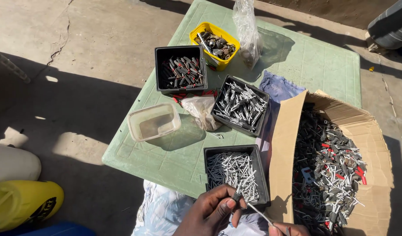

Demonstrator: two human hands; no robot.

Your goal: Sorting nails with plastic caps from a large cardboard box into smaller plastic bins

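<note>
Both hands work at the bottom edge: your left hand (pixel 212 209) pinches one end of a thin metal pin (pixel 253 209) between thumb and fingers, and your right hand (pixel 288 229), mostly out of view, grips the other end. Just above them a black tray (pixel 260 175) of silver pins sits at the near edge of the green counter (pixel 323 65). A second black tray (pixel 258 114) of pins, a black tub (pixel 180 51) of dark parts, a yellow tub (pixel 229 41) and an empty clear box (pixel 154 121) lie further back. An open cardboard box (pixel 378 144) of mixed parts overhangs the right side. Bare counter lies beyond it.
</note>
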